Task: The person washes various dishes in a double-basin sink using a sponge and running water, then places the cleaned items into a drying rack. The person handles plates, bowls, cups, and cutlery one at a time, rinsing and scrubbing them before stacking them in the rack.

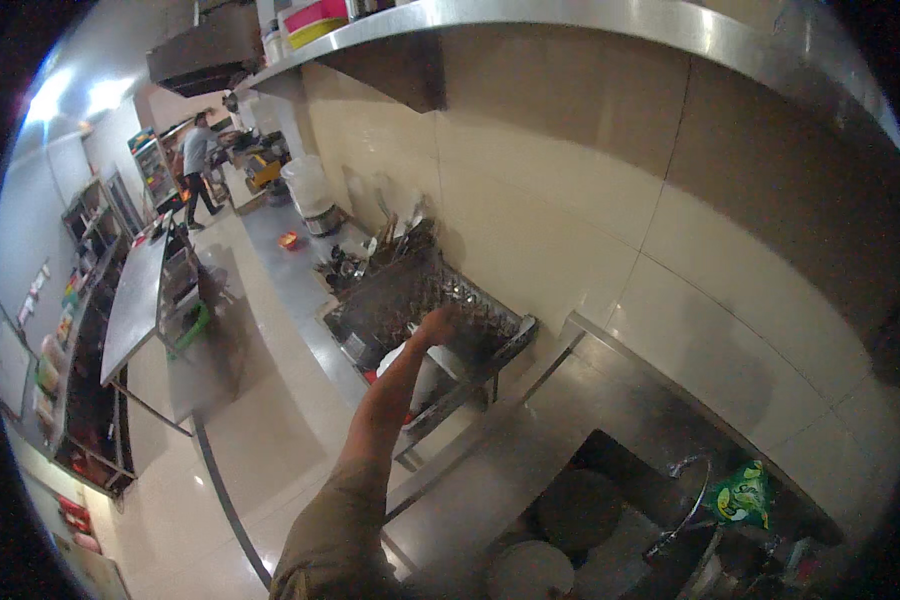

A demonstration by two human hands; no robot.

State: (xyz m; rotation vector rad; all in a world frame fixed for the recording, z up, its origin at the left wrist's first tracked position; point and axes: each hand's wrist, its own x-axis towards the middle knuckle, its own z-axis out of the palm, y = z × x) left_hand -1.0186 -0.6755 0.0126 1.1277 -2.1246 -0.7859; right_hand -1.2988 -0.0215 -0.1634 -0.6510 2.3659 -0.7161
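Note:
My left arm reaches across to a metal dish rack (427, 281), and my left hand (440, 326) is over its front part. The hand is blurred, so I cannot tell whether its fingers hold anything. A white container (429, 379) is partly behind my forearm, at the rack's near side. Utensils (379, 247) are bunched at the rack's far end. My right hand is out of view. At the lower right, a sink holds a dark round pan (579, 510) and a pale round dish (531, 571). Beside them are a curved metal faucet (696, 502) and a green packet (742, 496).
A steel shelf (570, 16) runs overhead along the tiled wall. Past the rack, a steel counter (270, 259) carries a small orange bowl (289, 240) and a clear tub (307, 184). A steel table (139, 300) stands left. Another person (196, 161) stands far back.

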